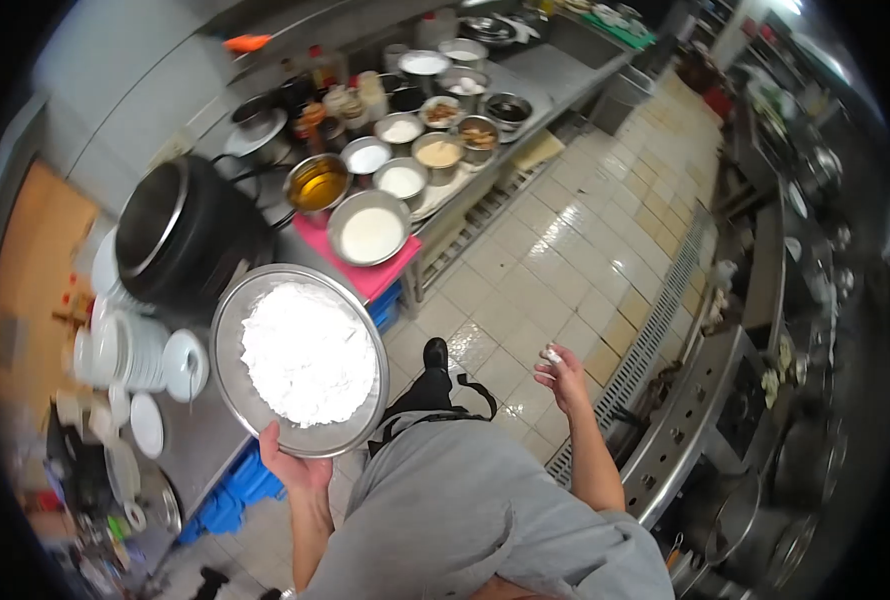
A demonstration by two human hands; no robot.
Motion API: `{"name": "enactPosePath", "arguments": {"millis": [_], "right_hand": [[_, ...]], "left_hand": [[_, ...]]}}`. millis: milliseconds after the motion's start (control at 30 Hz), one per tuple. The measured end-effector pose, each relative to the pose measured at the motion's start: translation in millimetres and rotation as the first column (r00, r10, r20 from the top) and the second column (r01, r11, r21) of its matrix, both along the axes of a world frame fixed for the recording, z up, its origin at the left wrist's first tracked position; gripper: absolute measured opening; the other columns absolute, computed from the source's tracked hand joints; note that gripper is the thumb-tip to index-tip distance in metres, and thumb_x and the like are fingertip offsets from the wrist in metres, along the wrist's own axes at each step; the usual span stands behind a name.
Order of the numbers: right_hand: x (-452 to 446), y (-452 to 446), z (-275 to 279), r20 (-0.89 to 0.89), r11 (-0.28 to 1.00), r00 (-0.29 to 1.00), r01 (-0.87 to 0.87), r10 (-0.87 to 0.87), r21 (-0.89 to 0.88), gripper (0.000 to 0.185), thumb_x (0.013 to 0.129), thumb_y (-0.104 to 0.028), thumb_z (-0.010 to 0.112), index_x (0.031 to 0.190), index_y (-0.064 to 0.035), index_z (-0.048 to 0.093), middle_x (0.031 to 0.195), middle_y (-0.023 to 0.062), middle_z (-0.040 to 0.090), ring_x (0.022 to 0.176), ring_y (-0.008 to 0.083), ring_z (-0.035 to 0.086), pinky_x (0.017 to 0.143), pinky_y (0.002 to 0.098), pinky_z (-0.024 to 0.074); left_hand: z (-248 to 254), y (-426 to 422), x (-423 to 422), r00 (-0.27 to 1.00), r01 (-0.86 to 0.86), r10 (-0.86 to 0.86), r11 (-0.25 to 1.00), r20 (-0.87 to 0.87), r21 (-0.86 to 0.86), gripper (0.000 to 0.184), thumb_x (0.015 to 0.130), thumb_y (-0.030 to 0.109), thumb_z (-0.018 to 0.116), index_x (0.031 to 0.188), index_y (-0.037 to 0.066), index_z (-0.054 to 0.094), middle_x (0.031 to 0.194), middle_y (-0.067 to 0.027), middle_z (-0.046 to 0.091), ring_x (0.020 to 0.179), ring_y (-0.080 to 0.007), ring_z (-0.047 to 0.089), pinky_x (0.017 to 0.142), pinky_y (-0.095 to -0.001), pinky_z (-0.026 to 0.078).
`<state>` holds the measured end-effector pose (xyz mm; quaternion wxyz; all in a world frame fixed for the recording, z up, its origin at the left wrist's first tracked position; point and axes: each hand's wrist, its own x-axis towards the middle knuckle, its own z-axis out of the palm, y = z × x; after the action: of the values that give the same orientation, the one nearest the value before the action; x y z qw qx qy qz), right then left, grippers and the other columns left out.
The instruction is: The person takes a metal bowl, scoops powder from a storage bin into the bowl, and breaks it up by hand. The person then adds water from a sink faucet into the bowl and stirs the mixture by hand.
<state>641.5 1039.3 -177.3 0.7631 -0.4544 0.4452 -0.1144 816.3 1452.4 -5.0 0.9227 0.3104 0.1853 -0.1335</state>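
Note:
My left hand [295, 462] grips the near rim of a wide metal bowl [227, 345], its thumb over the edge. White powder [310, 355] is heaped inside the bowl, which is held level beside the counter. Off to the right, over the floor, my right hand [562, 378] is raised with its fingers curled and white stuff on the fingertips. Whether anything small sits between those fingers cannot be made out. Beyond the bowl, a metal bowl of white liquid [373, 235] stands on a pink cloth [395, 273].
A black pot [180, 230] and stacked white plates [133, 350] stand on the left counter. Several bowls of ingredients, one with yellow liquid [320, 184], line the back counter. Tiled floor [485, 300] runs between it and the stove [700, 410] at right.

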Motion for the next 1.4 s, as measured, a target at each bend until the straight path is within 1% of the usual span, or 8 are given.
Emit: {"name": "enactPosePath", "arguments": {"millis": [167,300,533,600,767,1067,1167,1400], "right_hand": [[15.8,-54.1,25.6,-0.127,0.991,0.992,-0.008,-0.009,-0.130,0.040,0.096,-0.025,0.064,0.127,-0.0020,0.054,0.110,0.0094,0.063,0.088,0.0195,0.068,0.071,0.0313,0.0582],[4.4,-105.5,61.2,-0.066,0.935,0.966,0.222,-0.249,-0.278,0.039,0.096,-0.023,0.063,0.128,-0.0019,0.054,0.111,0.0100,0.063,0.089,0.0182,0.068,0.072,0.0301,0.0582],[-76.6,33.3,65.3,-0.054,0.846,0.889,0.413,-0.456,-0.336,0.033,0.098,-0.016,0.060,0.128,-0.0027,0.057,0.112,0.0084,0.063,0.090,0.0179,0.068,0.071,0.0292,0.0589],[-125.8,45.5,97.8,-0.176,0.892,0.894,0.357,-0.413,-0.278,0.034,0.098,-0.016,0.060,0.129,-0.0036,0.057,0.113,0.0079,0.064,0.090,0.0181,0.068,0.071,0.0290,0.0589],[-116.6,33.0,108.7,-0.044,0.847,0.887,0.423,-0.460,-0.322,0.033,0.097,-0.015,0.061,0.128,-0.0049,0.058,0.113,0.0073,0.064,0.090,0.0176,0.067,0.071,0.0292,0.0588],[100.8,-103.0,96.8,-0.012,0.945,0.991,-0.127,0.130,-0.302,0.032,0.098,-0.019,0.061,0.127,-0.0074,0.059,0.116,0.0064,0.064,0.093,0.0162,0.065,0.073,0.0296,0.0574],[190.6,-118.3,110.1,0.065,0.827,0.906,-0.349,0.418,-0.441,0.034,0.098,-0.021,0.060,0.129,-0.0061,0.058,0.117,0.0066,0.064,0.096,0.0164,0.064,0.077,0.0307,0.0572],[361.9,-45.4,191.4,0.201,0.606,0.653,-0.484,0.730,-0.631,0.036,0.097,-0.009,0.058,0.132,-0.0005,0.055,0.120,0.0102,0.063,0.100,0.0180,0.065,0.079,0.0299,0.0569]], "left_hand": [[-16.3,-77.4,80.2,0.992,0.125,-0.125,0.992,-0.030,0.000,0.063,0.091,0.032,0.050,0.144,0.001,0.041,0.144,-0.0157,0.049,0.131,-0.0326,0.048,0.110,-0.0479,0.039],[-19.7,-154.0,149.3,0.945,0.324,-0.321,0.945,-0.065,0.043,0.066,0.088,0.031,0.053,0.144,0.000,0.040,0.143,-0.0157,0.049,0.130,-0.0314,0.048,0.110,-0.0462,0.039],[-74.6,-57.4,126.4,0.899,0.436,-0.438,0.895,0.001,-0.091,0.065,0.089,0.032,0.054,0.144,0.001,0.041,0.143,-0.0143,0.050,0.130,-0.0299,0.048,0.110,-0.0460,0.039],[-42.0,-33.9,68.8,0.922,0.379,-0.379,0.925,-0.079,-0.014,0.064,0.089,0.031,0.053,0.144,0.001,0.041,0.142,-0.0142,0.051,0.131,-0.0298,0.048,0.110,-0.0465,0.039],[-10.5,-47.4,65.3,0.929,0.365,-0.360,0.930,-0.089,0.036,0.056,0.088,0.030,0.053,0.136,0.002,0.049,0.134,-0.0120,0.056,0.125,-0.0287,0.052,0.107,-0.0460,0.042],[29.9,-90.5,43.8,0.988,0.009,0.006,0.995,-0.153,0.100,0.056,0.086,0.029,0.055,0.133,-0.001,0.050,0.128,-0.0131,0.060,0.121,-0.0293,0.056,0.106,-0.0438,0.042],[43.1,-112.7,40.5,0.988,-0.047,0.069,0.987,-0.138,0.156,0.057,0.085,0.029,0.056,0.133,-0.003,0.050,0.128,-0.0151,0.060,0.120,-0.0301,0.057,0.106,-0.0430,0.042],[15.2,-118.5,104.8,0.987,-0.089,0.113,0.975,-0.113,0.203,0.062,0.087,0.033,0.059,0.138,0.000,0.045,0.131,-0.0154,0.058,0.122,-0.0293,0.056,0.105,-0.0452,0.043]]}}
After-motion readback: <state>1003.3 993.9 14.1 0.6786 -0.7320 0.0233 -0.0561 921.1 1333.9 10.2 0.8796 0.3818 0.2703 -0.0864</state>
